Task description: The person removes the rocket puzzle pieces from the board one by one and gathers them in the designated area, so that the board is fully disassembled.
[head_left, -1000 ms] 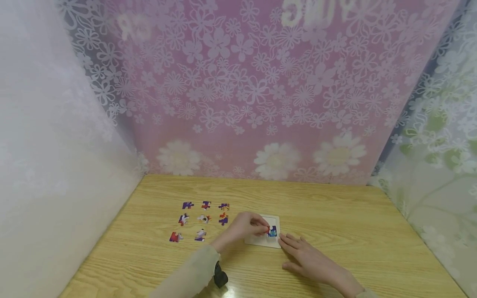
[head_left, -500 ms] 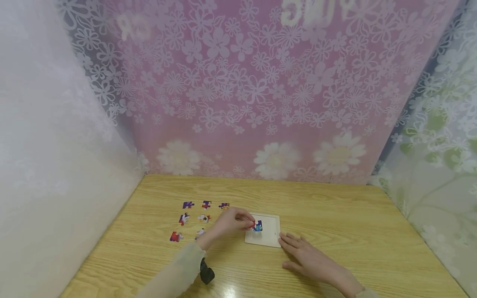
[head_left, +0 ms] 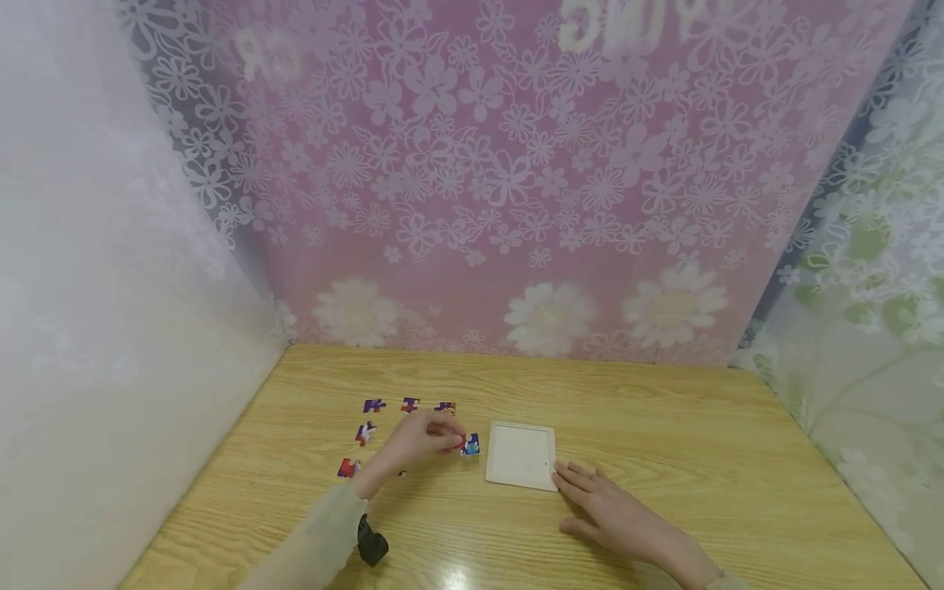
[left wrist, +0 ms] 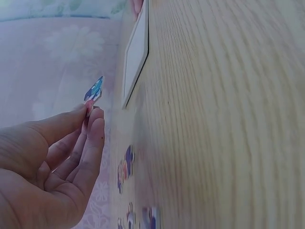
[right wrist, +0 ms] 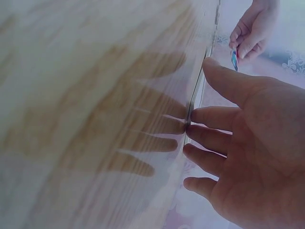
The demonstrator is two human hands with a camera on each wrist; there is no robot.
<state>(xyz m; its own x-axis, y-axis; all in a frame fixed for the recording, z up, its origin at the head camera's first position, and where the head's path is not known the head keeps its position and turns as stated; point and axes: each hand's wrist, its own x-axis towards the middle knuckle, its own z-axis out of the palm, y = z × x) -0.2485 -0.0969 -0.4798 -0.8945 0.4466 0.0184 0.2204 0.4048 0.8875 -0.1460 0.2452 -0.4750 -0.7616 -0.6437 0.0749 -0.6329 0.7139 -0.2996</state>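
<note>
My left hand (head_left: pixel 415 442) pinches a blue and red jigsaw puzzle piece (head_left: pixel 470 445) between thumb and fingers, left of the shallow white puzzle tray (head_left: pixel 520 456). In the left wrist view the piece (left wrist: pixel 95 89) is held at its red end, raised off the table, its blue part pointing away from the hand. Flat on the table, my right hand (head_left: pixel 615 512) has straight, slightly spread fingers, their tips at the tray's right edge. The right wrist view shows that hand (right wrist: pixel 257 138) holding nothing. No piece lies in the tray.
Several loose puzzle pieces (head_left: pixel 374 406) lie on the left of the wooden table (head_left: pixel 664 434); my left hand and forearm cover some of them. A floral curtain (head_left: pixel 479 205) stands behind the table, with pale sheets at both sides.
My left hand has moved left, carrying the puzzle piece from over the tray's right part to beyond its left edge. The right hand stays in place.
</note>
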